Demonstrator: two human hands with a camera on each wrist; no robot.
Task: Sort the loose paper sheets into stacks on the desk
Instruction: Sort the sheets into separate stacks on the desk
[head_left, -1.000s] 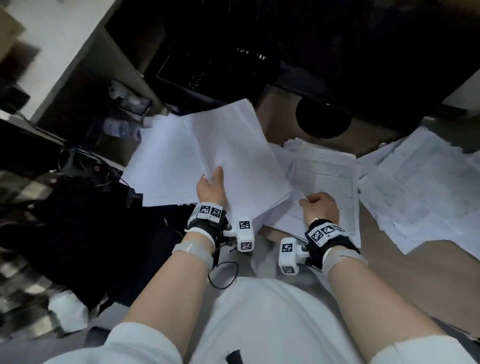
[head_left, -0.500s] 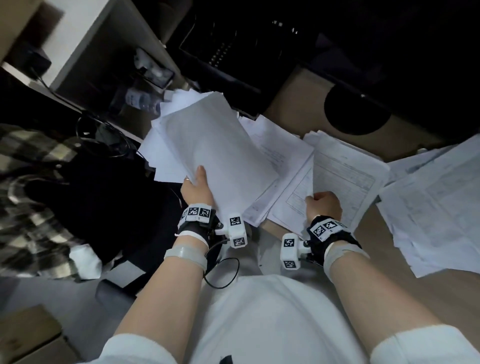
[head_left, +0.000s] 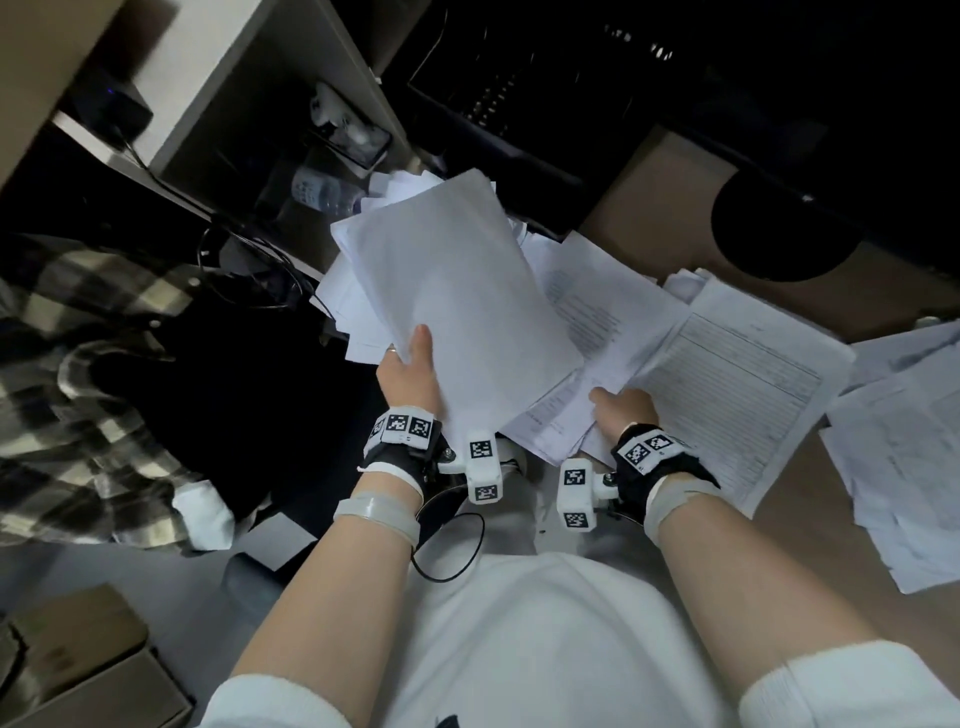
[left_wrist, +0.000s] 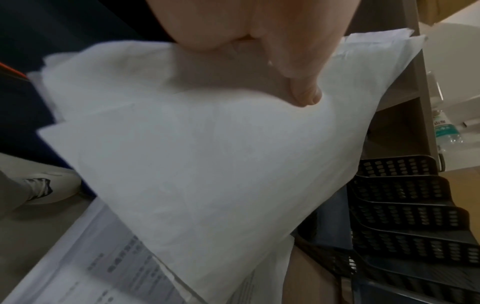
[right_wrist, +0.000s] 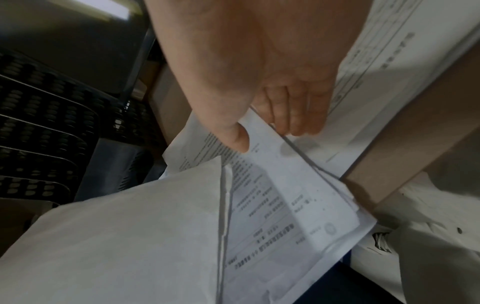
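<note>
My left hand (head_left: 410, 364) grips a thick bundle of white sheets (head_left: 457, 291) by its near edge, thumb on top, and holds it tilted up over the desk's left end. In the left wrist view the thumb (left_wrist: 303, 96) presses on that bundle (left_wrist: 207, 154). My right hand (head_left: 621, 408) pinches the near corner of a printed sheet (head_left: 587, 322). The right wrist view shows the thumb on top of this sheet (right_wrist: 272, 185) and the fingers (right_wrist: 298, 115) under it. Beside it lies a stack of lined forms (head_left: 737, 384).
A loose pile of printed papers (head_left: 909, 447) covers the desk (head_left: 810, 545) at the right. A black mesh letter tray (left_wrist: 405, 197) and a round black stand base (head_left: 784, 228) sit behind. A water bottle (head_left: 317, 189), a plaid shirt (head_left: 78, 389) and a cardboard box (head_left: 78, 665) are at the left.
The fanned sheets in my left hand have drawn together into one bundle and swung right. My right hand stays at the printed stack's near edge, its thumb now reaching onto a sheet.
</note>
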